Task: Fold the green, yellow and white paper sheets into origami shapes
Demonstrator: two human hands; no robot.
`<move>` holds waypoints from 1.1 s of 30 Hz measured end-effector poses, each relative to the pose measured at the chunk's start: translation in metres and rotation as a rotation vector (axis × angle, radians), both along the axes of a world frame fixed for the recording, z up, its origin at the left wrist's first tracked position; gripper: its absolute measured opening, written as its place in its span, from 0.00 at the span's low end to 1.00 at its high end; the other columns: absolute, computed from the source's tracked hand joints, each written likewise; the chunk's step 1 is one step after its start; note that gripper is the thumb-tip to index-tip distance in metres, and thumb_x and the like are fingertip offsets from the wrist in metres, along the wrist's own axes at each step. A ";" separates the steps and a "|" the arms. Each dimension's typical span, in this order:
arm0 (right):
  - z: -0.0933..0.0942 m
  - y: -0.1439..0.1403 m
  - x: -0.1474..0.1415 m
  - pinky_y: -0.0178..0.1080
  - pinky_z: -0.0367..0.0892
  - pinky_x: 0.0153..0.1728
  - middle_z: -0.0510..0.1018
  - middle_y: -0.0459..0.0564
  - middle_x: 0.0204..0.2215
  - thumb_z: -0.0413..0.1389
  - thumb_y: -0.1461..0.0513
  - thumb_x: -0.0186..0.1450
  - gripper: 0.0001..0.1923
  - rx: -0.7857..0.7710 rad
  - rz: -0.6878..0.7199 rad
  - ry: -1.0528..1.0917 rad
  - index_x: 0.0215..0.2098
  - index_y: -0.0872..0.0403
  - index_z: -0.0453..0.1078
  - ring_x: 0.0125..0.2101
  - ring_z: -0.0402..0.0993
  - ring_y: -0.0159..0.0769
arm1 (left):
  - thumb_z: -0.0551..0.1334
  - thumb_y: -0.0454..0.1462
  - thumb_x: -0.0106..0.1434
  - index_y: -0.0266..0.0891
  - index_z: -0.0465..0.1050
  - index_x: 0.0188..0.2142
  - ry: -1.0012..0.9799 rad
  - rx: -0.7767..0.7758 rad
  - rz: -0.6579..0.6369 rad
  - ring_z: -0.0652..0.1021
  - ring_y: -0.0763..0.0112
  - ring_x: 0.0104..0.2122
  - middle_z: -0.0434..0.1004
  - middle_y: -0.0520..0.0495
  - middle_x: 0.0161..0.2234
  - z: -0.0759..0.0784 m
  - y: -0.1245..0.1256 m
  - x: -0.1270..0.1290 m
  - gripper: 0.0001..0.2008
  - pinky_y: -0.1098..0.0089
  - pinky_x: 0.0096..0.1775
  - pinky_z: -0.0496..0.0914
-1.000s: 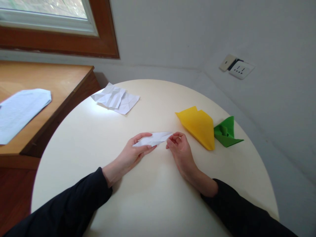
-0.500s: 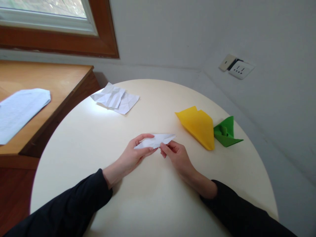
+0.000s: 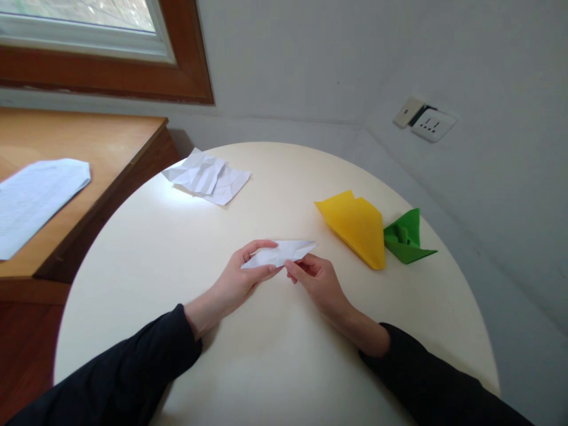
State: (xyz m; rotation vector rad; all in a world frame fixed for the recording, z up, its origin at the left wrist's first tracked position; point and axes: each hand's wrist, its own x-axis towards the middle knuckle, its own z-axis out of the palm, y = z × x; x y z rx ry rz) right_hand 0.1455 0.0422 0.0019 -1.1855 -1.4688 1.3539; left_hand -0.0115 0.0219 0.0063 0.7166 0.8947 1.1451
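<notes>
A narrow folded white paper (image 3: pixel 280 254) lies pointed left to right just above the round cream table (image 3: pixel 186 248). My left hand (image 3: pixel 239 279) grips its left half between thumb and fingers. My right hand (image 3: pixel 316 282) pinches the lower edge near the paper's middle, with the pointed right tip sticking out past my fingers. Both forearms wear dark sleeves.
A folded yellow paper (image 3: pixel 355 228) and a folded green paper (image 3: pixel 406 238) lie at the table's right. A creased white sheet (image 3: pixel 206 176) lies at the far left of the table. A wooden desk (image 3: pixel 89 148) with a printed sheet (image 3: pixel 31 201) stands to the left. A wall socket (image 3: pixel 426 121) is at the right.
My right hand has slid left along the white paper from its right tip to near its middle. The paper has shifted slightly right; my left hand keeps its hold.
</notes>
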 end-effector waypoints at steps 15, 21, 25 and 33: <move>0.003 -0.002 -0.004 0.35 0.63 0.25 0.72 0.45 0.17 0.58 0.55 0.53 0.12 -0.008 -0.053 0.011 0.19 0.54 0.70 0.21 0.66 0.31 | 0.66 0.39 0.55 0.41 0.68 0.43 0.310 0.183 -0.029 0.72 0.72 0.29 0.73 0.52 0.29 0.001 -0.002 -0.003 0.16 0.74 0.33 0.63; 0.005 -0.001 -0.005 0.34 0.62 0.25 0.70 0.44 0.16 0.58 0.55 0.53 0.13 -0.008 -0.057 0.022 0.18 0.55 0.68 0.20 0.64 0.30 | 0.64 0.39 0.56 0.41 0.67 0.44 0.367 0.192 -0.033 0.69 0.74 0.28 0.71 0.53 0.29 0.002 -0.003 -0.002 0.15 0.75 0.31 0.62; 0.007 -0.002 -0.006 0.34 0.61 0.24 0.70 0.44 0.16 0.58 0.55 0.52 0.12 -0.031 -0.047 0.025 0.19 0.55 0.69 0.20 0.63 0.29 | 0.63 0.39 0.57 0.41 0.67 0.44 0.361 0.202 -0.035 0.69 0.74 0.28 0.70 0.52 0.30 0.002 -0.003 -0.002 0.15 0.75 0.31 0.61; 0.005 -0.003 -0.007 0.34 0.60 0.24 0.68 0.43 0.14 0.58 0.55 0.52 0.13 -0.034 -0.024 0.040 0.16 0.54 0.67 0.19 0.61 0.28 | 0.63 0.40 0.57 0.40 0.66 0.44 0.367 0.231 -0.061 0.68 0.75 0.27 0.69 0.53 0.29 0.003 -0.004 -0.002 0.16 0.76 0.30 0.60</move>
